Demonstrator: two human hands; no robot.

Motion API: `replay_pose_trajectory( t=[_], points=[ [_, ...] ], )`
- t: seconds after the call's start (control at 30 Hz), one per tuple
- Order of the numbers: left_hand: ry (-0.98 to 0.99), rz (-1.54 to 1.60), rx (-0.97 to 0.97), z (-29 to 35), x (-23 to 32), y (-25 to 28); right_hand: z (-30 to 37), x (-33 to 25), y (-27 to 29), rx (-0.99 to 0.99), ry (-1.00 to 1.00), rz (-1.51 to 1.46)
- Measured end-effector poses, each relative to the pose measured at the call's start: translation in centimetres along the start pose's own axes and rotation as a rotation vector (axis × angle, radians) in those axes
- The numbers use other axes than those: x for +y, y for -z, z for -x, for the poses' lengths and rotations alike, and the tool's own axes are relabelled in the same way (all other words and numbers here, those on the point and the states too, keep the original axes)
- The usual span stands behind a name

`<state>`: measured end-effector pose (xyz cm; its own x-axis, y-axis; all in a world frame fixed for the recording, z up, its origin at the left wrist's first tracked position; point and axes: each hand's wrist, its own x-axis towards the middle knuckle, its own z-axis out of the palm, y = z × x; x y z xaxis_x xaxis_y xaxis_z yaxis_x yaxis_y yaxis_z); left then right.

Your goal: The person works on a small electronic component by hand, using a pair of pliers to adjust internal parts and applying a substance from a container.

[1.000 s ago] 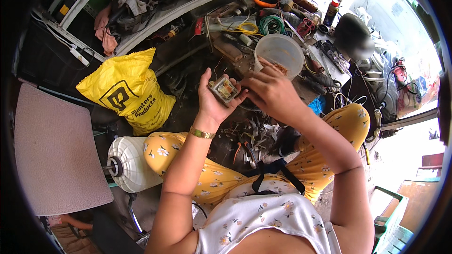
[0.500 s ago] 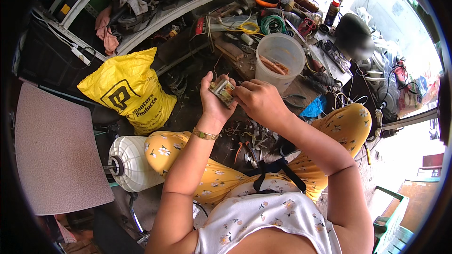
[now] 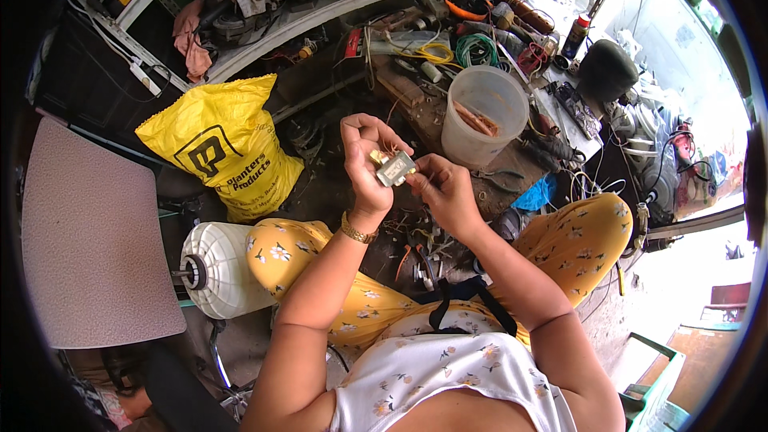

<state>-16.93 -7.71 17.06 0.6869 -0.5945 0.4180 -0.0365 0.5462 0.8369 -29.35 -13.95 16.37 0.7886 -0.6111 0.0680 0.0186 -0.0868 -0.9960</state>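
A small transformer [image 3: 395, 168], with a grey metal core, yellowish ends and thin copper-coloured wires, is held up above my lap. My left hand [image 3: 367, 170] is closed around it from the left, its fingers curled behind and over the top. From the right, my right hand [image 3: 450, 194] pinches at the transformer's lower right end; whether a wire lies between those fingertips is too small to tell. Just beyond the hands stands a translucent plastic bucket [image 3: 468, 144] with reddish-brown pieces inside. Orange-handled pliers [image 3: 403, 262] lie below among metal scraps.
A yellow sack [image 3: 232, 152] stands at the left, near a white ribbed drum [image 3: 224, 272] and a speckled seat [image 3: 100, 248]. Beyond the bucket, a low wooden bench [image 3: 400, 88] carries tools and coiled wire. Another pair of pliers [image 3: 500, 180] lies beside the bucket.
The transformer has been turned so its grey flat face shows upward. Both hands have shifted slightly, the right one lower with its fingers at the transformer's lower corner.
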Motion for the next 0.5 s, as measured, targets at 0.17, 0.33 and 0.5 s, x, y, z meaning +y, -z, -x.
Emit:
replay_pose_trajectory(
  t=[0.17, 0.33, 0.5],
  points=[
    [-0.221, -0.112, -0.231, 0.4, -0.9, 0.9, 0.0, 2.5, -0.1, -0.111, -0.134, -0.663],
    [-0.596, -0.516, -0.550, -0.4, -0.2, 1.6, 0.6, 0.5, 1.0, -0.219, -0.460, -1.206],
    [-0.653, -0.791, -0.570, -1.3, 0.5, 0.3, 0.0, 2.7, 1.6, -0.059, -0.287, -1.006]
  ],
)
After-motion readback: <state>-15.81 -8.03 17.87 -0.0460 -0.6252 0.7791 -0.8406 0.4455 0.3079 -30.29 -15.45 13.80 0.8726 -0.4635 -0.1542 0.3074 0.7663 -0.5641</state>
